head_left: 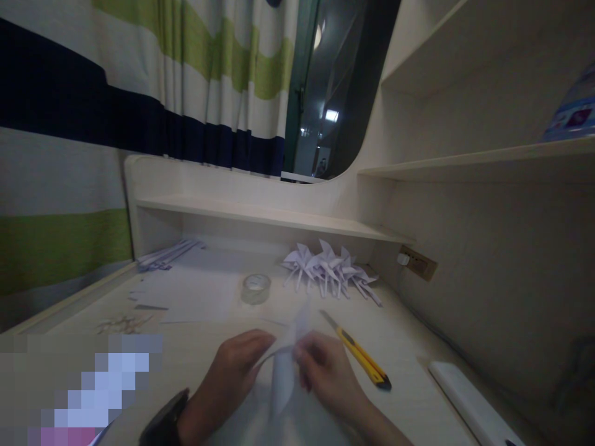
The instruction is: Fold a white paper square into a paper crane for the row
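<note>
Between my two hands is a white sheet of paper (284,378), curled and partly blurred. My left hand (236,362) pinches its left edge, with a dark band around the wrist. On the other side, my right hand (330,371) grips the paper with thumb and fingers closed. Just right of that hand lies a yellow utility knife (365,357), its blade pointing away from me. A roll of clear tape (255,288) rests on the desk beyond my left hand. Several folded paper pinwheels (328,266) are gathered at the back.
White paper sheets (199,282) lie at back left, beside a bundle of paper strips (171,254). Small thin sticks (123,324) are scattered nearer. A white oblong object (469,399) lies at right. A low shelf (260,214) overhangs the desk's back.
</note>
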The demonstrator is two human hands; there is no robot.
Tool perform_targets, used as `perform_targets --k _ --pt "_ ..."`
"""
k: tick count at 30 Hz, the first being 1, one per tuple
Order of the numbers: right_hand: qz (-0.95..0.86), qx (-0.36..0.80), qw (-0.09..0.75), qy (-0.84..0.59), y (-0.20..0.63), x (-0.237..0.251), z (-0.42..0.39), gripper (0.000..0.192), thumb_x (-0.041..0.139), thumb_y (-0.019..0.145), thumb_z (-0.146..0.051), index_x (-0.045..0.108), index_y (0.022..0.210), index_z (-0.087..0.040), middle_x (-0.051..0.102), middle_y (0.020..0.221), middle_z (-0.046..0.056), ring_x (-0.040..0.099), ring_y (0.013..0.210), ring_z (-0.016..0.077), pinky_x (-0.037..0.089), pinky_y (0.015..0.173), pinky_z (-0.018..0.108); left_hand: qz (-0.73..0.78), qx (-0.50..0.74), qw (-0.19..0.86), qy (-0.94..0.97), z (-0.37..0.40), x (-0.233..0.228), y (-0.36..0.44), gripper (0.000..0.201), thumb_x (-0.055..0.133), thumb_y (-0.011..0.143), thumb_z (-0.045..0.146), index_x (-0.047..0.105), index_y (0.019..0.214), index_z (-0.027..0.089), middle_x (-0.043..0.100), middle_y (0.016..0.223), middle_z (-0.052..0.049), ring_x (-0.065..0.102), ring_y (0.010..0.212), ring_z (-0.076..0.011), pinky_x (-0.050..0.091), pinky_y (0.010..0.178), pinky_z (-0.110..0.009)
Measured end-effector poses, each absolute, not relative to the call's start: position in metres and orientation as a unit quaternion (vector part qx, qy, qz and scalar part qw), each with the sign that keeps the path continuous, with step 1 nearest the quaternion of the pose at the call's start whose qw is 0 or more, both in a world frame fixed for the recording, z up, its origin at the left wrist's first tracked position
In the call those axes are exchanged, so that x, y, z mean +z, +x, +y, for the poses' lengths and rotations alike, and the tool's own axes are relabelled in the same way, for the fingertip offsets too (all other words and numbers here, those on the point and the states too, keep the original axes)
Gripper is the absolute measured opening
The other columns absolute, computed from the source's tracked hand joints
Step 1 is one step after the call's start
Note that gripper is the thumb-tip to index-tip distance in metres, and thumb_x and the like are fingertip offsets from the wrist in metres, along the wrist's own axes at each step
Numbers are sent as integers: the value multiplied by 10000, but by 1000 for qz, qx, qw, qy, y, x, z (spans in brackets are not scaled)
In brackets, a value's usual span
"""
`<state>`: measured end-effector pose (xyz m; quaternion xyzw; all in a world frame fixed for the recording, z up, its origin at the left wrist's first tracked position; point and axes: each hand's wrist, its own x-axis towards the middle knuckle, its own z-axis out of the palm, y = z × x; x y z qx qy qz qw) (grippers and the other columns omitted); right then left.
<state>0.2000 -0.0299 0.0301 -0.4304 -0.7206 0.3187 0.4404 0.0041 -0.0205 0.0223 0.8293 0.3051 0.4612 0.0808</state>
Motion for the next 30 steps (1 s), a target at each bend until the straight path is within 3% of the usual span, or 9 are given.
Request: perform_targets --k 3,6,11,15,23,27,30 --pt "-695 364 431 -446 197 27 -29 240 511 859 -319 508 659 -187 464 441 -62 440 372 91 332 396 190 287 461 2 840 -22 21 2 290 424 834 68 671 920 191 701 835 -56 657 756 -157 534 690 -239" --pt "-737 282 437 -431 198 24 -30 200 502 851 -253 511 662 -188 497 495 -40 475 432 101 357 444 199 278 442 -9 853 -23 21 1 287 428 821 57 661 926 187 694 836 -56 650 763 -163 532 694 -253" --pt "-811 142 436 -363 203 21 -31 163 455 862 -180 531 718 -186 542 658 5 525 603 125 392 566 218 286 418 49 861 -24 24 1 236 456 864 143 659 969 200 689 868 -57 643 798 -169 515 712 -262" --pt "-809 147 433 -369 204 21 -29 161 456 861 -165 522 716 -186 529 645 -6 516 596 120 378 555 212 280 448 92 844 -22 25 2 214 454 878 167 662 919 188 692 866 -61 645 791 -165 501 704 -246" --pt "-787 173 439 -397 199 22 -31 189 484 879 -215 567 714 -175 556 639 0 527 589 122 386 557 217 366 441 289 767 -18 22 9 165 510 862 244 635 785 169 663 765 -29 619 713 -167 481 635 -238" --pt "-779 170 449 -404 194 17 -33 189 480 890 -218 590 744 -173 575 658 9 534 596 124 397 563 221 357 464 320 745 -20 15 13 169 495 859 290 588 766 183 630 727 -12 589 683 -162 486 595 -229" --pt "-787 144 459 -385 192 17 -35 165 477 885 -189 591 766 -178 595 700 22 551 637 133 413 587 226 345 470 323 745 -21 11 14 222 468 877 330 601 767 190 647 725 -17 600 677 -163 512 660 -256"
